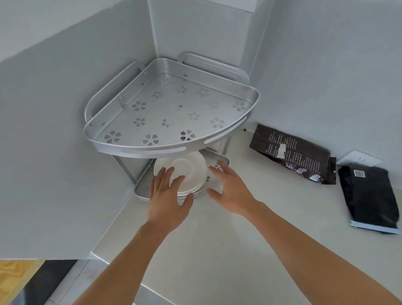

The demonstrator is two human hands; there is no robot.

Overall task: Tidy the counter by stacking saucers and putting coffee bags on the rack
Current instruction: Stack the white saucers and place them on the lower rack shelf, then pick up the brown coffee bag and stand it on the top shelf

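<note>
Pale counter (pixel 249 234) meets grey walls at a corner rack (pixel 172 110), with stacked saucers (pixel 190 170) on its lower shelf. Left hand (pixel 167 196) and right hand (pixel 230 192), both spread open and holding nothing, flank the stack; left fingers (pixel 169 174) lie over it. Two bags (pixel 293 153) lie on the counter to the right.

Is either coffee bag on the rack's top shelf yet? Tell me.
No, the top shelf is bare; the brown coffee bag and the black coffee bag both lie on the counter.

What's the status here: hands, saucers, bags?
Left hand open on saucers, right hand open beside them. Saucers stacked on lower shelf. Two bags on counter; top shelf bare. Nothing blocking.
</note>
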